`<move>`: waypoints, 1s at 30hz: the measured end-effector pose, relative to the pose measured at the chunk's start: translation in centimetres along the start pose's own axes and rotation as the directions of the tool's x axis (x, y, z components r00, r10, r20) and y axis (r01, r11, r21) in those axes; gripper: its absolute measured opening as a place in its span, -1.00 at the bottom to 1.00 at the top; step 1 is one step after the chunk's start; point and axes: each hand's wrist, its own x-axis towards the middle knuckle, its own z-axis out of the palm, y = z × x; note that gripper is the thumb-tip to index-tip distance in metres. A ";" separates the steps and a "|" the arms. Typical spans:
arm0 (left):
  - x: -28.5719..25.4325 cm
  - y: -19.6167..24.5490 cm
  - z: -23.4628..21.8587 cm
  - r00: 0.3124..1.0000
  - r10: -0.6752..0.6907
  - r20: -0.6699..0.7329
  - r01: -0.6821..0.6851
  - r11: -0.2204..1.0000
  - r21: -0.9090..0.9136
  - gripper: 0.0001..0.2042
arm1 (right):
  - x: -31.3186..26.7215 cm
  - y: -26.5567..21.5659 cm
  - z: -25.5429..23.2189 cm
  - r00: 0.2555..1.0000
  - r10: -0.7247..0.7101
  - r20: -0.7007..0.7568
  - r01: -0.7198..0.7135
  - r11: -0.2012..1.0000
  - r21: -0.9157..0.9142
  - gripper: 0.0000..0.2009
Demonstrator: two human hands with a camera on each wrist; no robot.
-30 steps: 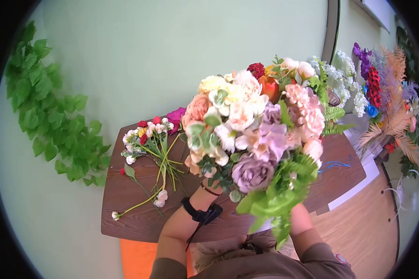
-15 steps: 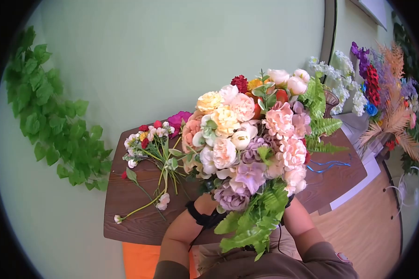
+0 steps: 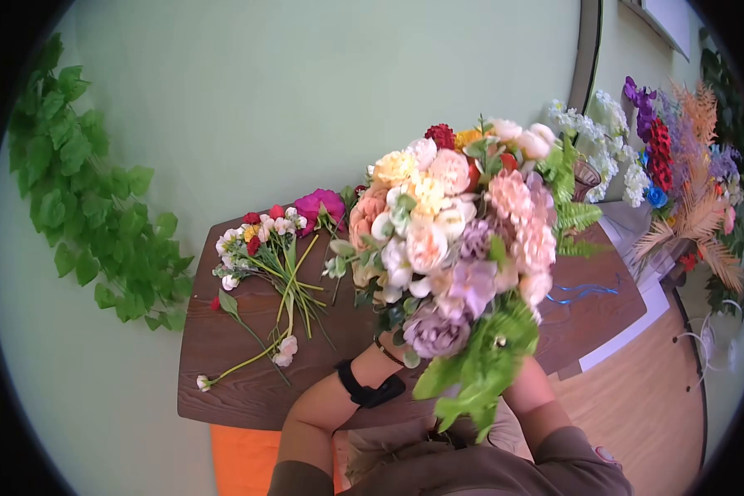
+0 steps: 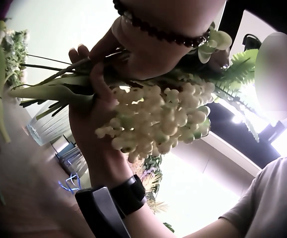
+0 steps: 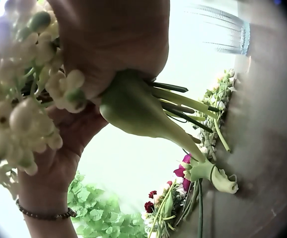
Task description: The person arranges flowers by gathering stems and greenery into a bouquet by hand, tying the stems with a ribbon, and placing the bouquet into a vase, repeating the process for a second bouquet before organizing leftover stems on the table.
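A large bouquet (image 3: 427, 241) of pink, cream, mauve and red flowers is held up over the table in the head view. A green fern leaf (image 3: 479, 355) hangs from its near side. The flowers hide both hands there. In the left wrist view, my left hand (image 4: 143, 52), with a beaded bracelet, grips the gathered stems just under the blooms. Below it my right hand (image 4: 91, 116) wraps its fingers round the same stems (image 4: 54, 93). White berries (image 4: 153, 119) hang beside the hands. Cut stem ends (image 5: 178, 101) stick out past the right hand in the right wrist view.
Loose flowers (image 3: 285, 351) and a small pile of white, red and yellow blooms (image 3: 252, 240) lie on the dark wooden table (image 3: 223, 388). A magenta flower (image 3: 321, 208) lies behind. Blue ribbon (image 3: 583, 291) is at the right. More flowers (image 3: 661, 153) stand beyond the table.
The bouquet leans toward the person half a second ago, then tips back and shifts slightly right. Both hands stay underneath it, and the fern leaf swings along.
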 end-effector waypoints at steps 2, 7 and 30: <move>0.7 0.0 0.8 1.000 -0.002 0.012 0.003 0.999 -0.039 -0.57 | -6.7 1.8 -3.8 1.000 0.011 0.010 -0.012 1.000 0.009 -0.69; 0.7 -1.6 0.2 0.996 -0.037 0.076 0.050 0.984 -0.172 -0.57 | -4.3 1.4 -1.8 0.994 0.100 0.035 -0.101 0.994 0.030 -0.69; -10.3 -1.2 -4.2 0.986 -0.122 0.118 0.139 0.183 -0.973 -0.55 | -1.9 2.6 0.7 0.978 0.169 0.124 -0.191 0.961 0.198 -0.68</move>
